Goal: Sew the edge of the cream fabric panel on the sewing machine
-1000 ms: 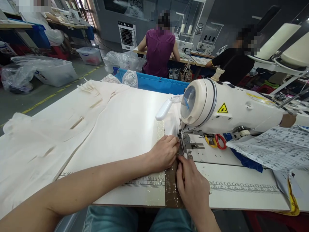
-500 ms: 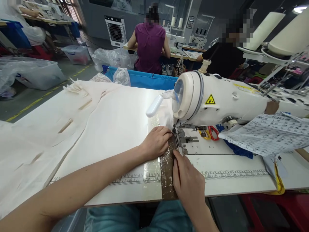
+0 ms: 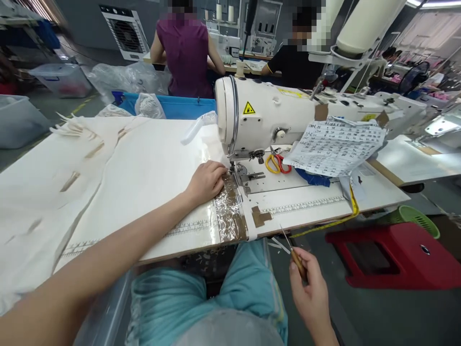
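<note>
My left hand (image 3: 207, 180) rests with curled fingers on cream fabric (image 3: 144, 168) right beside the needle of a white sewing machine (image 3: 273, 115). My right hand (image 3: 310, 293) hangs below the table's front edge, above the floor, closed on a thin pointed tool with a wooden handle (image 3: 293, 254). The tool's metal tip points up toward the table edge. Brown shiny tape (image 3: 230, 216) covers the table in front of the needle.
Yellow and red scissors (image 3: 276, 163) and a printed sheet (image 3: 336, 146) lie by the machine. A red stool (image 3: 392, 259) and green basket (image 3: 414, 218) stand at the right. Two people sit at machines behind a blue bin (image 3: 180, 105).
My right hand has left the needle area and dropped down below the table edge with the tool. The view has swung to the right. My left hand stays by the needle.
</note>
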Action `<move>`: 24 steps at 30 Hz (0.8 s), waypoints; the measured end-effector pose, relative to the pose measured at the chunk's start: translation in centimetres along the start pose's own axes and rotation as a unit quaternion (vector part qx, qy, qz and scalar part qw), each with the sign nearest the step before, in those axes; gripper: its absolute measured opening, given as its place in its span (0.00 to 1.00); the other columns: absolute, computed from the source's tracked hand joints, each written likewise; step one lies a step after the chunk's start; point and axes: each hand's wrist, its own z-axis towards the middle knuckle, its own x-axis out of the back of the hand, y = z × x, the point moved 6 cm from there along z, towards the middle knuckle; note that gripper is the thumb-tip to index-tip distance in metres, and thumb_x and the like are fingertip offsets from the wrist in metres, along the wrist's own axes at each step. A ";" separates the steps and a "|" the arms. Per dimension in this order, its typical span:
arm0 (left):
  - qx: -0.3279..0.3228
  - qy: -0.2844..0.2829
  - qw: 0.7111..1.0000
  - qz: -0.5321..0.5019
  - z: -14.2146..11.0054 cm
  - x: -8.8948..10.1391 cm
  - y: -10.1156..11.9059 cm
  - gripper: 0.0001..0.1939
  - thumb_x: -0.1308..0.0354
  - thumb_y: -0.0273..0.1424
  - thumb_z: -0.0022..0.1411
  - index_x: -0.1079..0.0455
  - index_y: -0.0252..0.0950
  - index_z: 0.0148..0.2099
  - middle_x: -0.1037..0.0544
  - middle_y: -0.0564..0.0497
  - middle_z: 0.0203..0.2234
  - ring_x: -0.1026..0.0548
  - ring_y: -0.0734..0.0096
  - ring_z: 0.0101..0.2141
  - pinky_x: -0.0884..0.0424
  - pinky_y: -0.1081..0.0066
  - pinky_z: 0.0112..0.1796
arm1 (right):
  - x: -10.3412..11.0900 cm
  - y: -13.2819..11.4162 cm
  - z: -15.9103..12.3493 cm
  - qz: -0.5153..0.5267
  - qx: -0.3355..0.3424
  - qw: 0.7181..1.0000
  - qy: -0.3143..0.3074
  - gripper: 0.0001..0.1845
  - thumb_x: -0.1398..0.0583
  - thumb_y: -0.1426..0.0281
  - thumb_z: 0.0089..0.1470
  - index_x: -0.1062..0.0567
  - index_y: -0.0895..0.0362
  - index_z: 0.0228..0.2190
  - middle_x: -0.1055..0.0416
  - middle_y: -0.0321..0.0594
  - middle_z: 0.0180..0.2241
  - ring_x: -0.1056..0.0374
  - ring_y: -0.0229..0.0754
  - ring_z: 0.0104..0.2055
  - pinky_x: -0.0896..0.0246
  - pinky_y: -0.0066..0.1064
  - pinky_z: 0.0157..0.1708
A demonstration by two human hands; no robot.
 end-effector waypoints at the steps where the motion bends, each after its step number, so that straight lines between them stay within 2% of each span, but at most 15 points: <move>1: 0.000 -0.006 1.000 0.012 -0.1 0.0 0.2 0.18 0.57 0.27 0.65 0.29 0.34 0.51 0.24 0.42 0.46 0.28 0.55 0.48 0.30 0.53 0.48 | -0.4 0.2 -0.5 0.001 0.005 1.000 -0.008 0.13 0.47 0.65 0.65 0.30 0.57 0.47 0.22 0.46 0.38 0.24 0.42 0.36 0.28 0.28 0.31; 4: 0.020 -0.021 0.999 0.041 -0.3 0.2 0.7 0.18 0.56 0.27 0.65 0.29 0.34 0.52 0.24 0.41 0.46 0.29 0.53 0.49 0.32 0.52 0.49 | -2.7 0.3 -1.6 -0.006 0.035 0.998 -0.054 0.11 0.50 0.68 0.65 0.29 0.57 0.41 0.23 0.42 0.32 0.25 0.40 0.32 0.29 0.27 0.30; 6: 0.045 -0.023 0.997 0.054 -0.5 0.4 0.8 0.18 0.55 0.27 0.65 0.29 0.33 0.52 0.25 0.40 0.46 0.30 0.51 0.49 0.32 0.52 0.48 | -5.1 0.4 -1.7 -0.023 0.060 0.993 -0.099 0.12 0.50 0.71 0.65 0.27 0.57 0.37 0.23 0.42 0.35 0.25 0.39 0.34 0.29 0.29 0.34; 7: 0.058 -0.022 0.996 0.060 -0.7 0.5 0.8 0.17 0.54 0.27 0.65 0.29 0.33 0.51 0.25 0.39 0.46 0.30 0.51 0.49 0.32 0.52 0.48 | -6.3 0.7 -1.4 -0.037 0.071 0.989 -0.123 0.11 0.48 0.71 0.65 0.27 0.58 0.36 0.24 0.43 0.40 0.26 0.40 0.38 0.28 0.31 0.37; 9: 0.081 -0.018 0.994 0.070 -1.1 0.7 0.8 0.17 0.54 0.26 0.64 0.29 0.31 0.51 0.25 0.39 0.45 0.30 0.50 0.48 0.32 0.53 0.47 | -8.8 1.5 -0.2 -0.073 0.077 0.981 -0.164 0.06 0.41 0.70 0.63 0.25 0.59 0.38 0.27 0.43 0.49 0.27 0.41 0.43 0.28 0.36 0.39; 10: 0.093 -0.016 0.993 0.074 -1.4 0.8 0.7 0.17 0.53 0.26 0.64 0.29 0.31 0.51 0.25 0.38 0.45 0.30 0.50 0.48 0.32 0.53 0.47 | -9.9 2.0 0.6 -0.096 0.069 0.978 -0.174 0.07 0.39 0.69 0.62 0.25 0.59 0.41 0.28 0.43 0.50 0.27 0.42 0.44 0.27 0.37 0.40; 12: 0.113 -0.015 0.990 0.080 -1.9 1.0 0.5 0.17 0.53 0.25 0.64 0.29 0.30 0.52 0.25 0.38 0.46 0.30 0.51 0.49 0.32 0.54 0.48 | -11.6 3.1 2.4 -0.145 0.045 0.971 -0.184 0.12 0.39 0.67 0.63 0.27 0.58 0.47 0.28 0.43 0.50 0.27 0.43 0.43 0.27 0.39 0.41; 15: 0.135 -0.016 0.988 0.078 -2.7 1.2 0.3 0.18 0.53 0.25 0.65 0.30 0.29 0.53 0.25 0.39 0.47 0.30 0.53 0.49 0.32 0.56 0.49 | -13.3 4.3 4.4 -0.204 0.017 0.958 -0.199 0.13 0.39 0.65 0.63 0.27 0.58 0.47 0.27 0.42 0.47 0.27 0.42 0.42 0.27 0.39 0.40; 17: 0.147 -0.017 0.987 0.070 -3.1 1.4 0.1 0.18 0.53 0.25 0.65 0.30 0.28 0.54 0.25 0.40 0.47 0.30 0.55 0.49 0.31 0.59 0.49 | -13.6 4.7 4.7 -0.228 0.012 0.953 -0.201 0.13 0.39 0.65 0.63 0.27 0.57 0.47 0.27 0.42 0.47 0.27 0.42 0.41 0.27 0.39 0.40; 20: 0.158 -0.017 0.986 0.051 -3.3 1.6 0.0 0.19 0.53 0.24 0.65 0.30 0.26 0.54 0.24 0.40 0.47 0.29 0.56 0.48 0.31 0.61 0.48 | -12.8 5.4 3.8 -0.243 0.015 0.953 -0.183 0.15 0.39 0.65 0.63 0.28 0.57 0.50 0.28 0.42 0.48 0.27 0.42 0.41 0.27 0.39 0.39; 24: 0.156 -0.014 0.987 0.021 -3.3 1.6 0.0 0.18 0.53 0.24 0.65 0.29 0.27 0.54 0.24 0.41 0.46 0.29 0.57 0.48 0.30 0.61 0.49 | -9.5 7.7 0.5 -0.226 0.017 0.962 -0.152 0.13 0.41 0.63 0.64 0.27 0.58 0.45 0.27 0.40 0.43 0.28 0.38 0.35 0.29 0.34 0.34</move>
